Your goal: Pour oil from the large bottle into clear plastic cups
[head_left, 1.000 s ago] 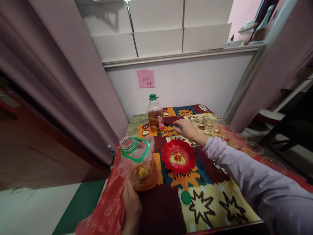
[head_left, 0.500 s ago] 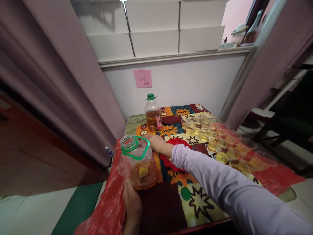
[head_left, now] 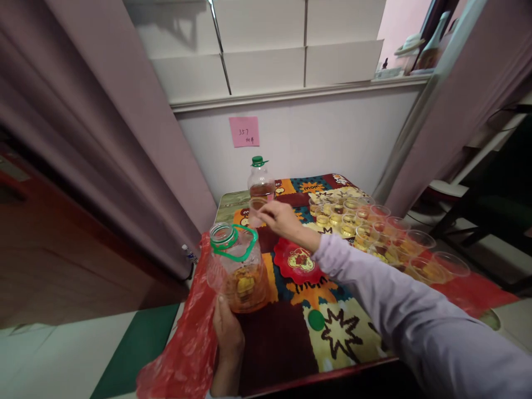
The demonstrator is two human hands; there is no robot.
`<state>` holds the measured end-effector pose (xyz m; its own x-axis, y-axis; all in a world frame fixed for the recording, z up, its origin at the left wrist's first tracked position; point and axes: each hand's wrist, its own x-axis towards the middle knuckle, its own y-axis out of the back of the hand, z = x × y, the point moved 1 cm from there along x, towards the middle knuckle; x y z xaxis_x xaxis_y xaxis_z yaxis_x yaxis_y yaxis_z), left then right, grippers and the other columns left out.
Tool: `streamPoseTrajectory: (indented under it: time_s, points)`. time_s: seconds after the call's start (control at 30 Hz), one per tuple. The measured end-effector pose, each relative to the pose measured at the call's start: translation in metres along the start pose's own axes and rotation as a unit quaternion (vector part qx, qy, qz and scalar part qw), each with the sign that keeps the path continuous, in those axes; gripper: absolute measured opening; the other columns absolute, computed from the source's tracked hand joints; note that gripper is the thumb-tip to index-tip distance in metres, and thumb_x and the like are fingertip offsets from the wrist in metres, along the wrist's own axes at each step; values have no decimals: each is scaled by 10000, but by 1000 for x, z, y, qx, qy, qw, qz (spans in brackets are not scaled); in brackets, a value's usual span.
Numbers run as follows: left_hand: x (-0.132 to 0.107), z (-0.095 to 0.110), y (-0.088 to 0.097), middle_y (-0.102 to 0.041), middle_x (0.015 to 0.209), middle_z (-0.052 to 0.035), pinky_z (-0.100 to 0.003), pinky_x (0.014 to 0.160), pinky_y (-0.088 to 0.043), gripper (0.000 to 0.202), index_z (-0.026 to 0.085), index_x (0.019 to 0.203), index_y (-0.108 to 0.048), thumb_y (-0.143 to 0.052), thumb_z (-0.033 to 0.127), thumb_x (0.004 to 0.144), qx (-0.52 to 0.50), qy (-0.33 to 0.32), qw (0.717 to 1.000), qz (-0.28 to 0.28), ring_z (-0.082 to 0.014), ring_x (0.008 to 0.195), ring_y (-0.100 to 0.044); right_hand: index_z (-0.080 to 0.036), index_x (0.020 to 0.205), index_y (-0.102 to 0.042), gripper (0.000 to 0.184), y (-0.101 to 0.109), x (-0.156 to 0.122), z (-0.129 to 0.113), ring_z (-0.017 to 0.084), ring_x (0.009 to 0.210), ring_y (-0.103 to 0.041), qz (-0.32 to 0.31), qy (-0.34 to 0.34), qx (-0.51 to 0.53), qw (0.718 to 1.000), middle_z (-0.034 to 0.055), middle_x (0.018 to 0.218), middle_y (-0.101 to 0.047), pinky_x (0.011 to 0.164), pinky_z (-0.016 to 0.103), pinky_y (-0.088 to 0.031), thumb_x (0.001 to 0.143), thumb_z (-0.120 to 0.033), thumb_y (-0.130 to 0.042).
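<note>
A large clear plastic jug [head_left: 233,271] with an uncapped mouth and a green carrying handle [head_left: 235,256] stands at the left of the table, amber liquid and yellowish pieces low inside. Around its lower near side, my left hand [head_left: 229,331] holds it, the fingers partly hidden. Just behind the jug's mouth, my right hand [head_left: 285,224] pinches a clear plastic cup [head_left: 256,213]; whether it contains anything is unclear. Behind this cup stands a green-capped bottle [head_left: 261,183] of amber liquid. A loose green cap [head_left: 316,320] lies on the tablecloth near the front.
Rows of clear cups [head_left: 366,235] with yellow liquid fill the table's right side, some over red plastic. A red scalloped plate [head_left: 286,265] lies mid-table. Red plastic sheeting [head_left: 178,349] hangs over the left edge. A wall with a pink note [head_left: 244,132] stands behind.
My right hand has risen and moved slightly right from beside the jug, bringing the clear cup into view. More of the red plate shows. My left hand stays at the jug.
</note>
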<state>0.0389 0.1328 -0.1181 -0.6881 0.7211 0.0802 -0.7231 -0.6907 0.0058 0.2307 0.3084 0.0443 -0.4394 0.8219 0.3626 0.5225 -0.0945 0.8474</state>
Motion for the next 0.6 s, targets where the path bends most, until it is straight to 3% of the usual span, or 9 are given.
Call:
streamPoseTrajectory:
  time_s: [0.07,0.13,0.3,0.47,0.6]
  points:
    - [0,0,0,-670,1488,-187,-444,1284,-337,484,97,1348,-724,-533,375,1000,1,-5,1000,-6,-313,1462,-550,-182,1153,-782,279,19,-21,21,206,1027,-704,44,4,17,999,104,1130,-779,937,292,-498,1090,-284,-530]
    - [0,-2,-1,-661,1500,-185,-430,1284,-335,484,96,1358,-716,-501,366,1019,1,-8,1000,-9,-299,1467,-546,-198,1042,-797,239,27,-50,45,207,938,-705,43,7,19,999,86,1028,-776,880,296,-499,1064,-295,-579]
    - [1,-8,-2,-677,1481,-170,-404,1243,-392,511,124,1365,-711,-436,426,1057,-7,-14,1000,-9,-276,1429,-584,-211,951,-792,246,-5,-118,88,204,899,-719,-60,-30,-1,998,80,979,-782,836,290,-513,1062,-261,-578]
    - [0,-6,-4,-677,1468,-201,-402,1244,-387,544,81,1370,-699,-419,438,1069,-6,-28,999,-17,-272,1418,-592,-220,996,-802,214,-35,-139,97,222,918,-747,-71,-52,-11,996,85,1022,-796,836,311,-556,1051,-267,-600]
    - [0,-9,-3,-668,1485,-195,-420,1248,-382,533,92,1362,-706,-422,430,1064,-3,-24,1000,-11,-276,1433,-580,-233,1283,-749,301,-25,-140,89,274,1154,-743,-32,-50,-11,998,124,1355,-738,953,372,-593,1018,-346,-663]
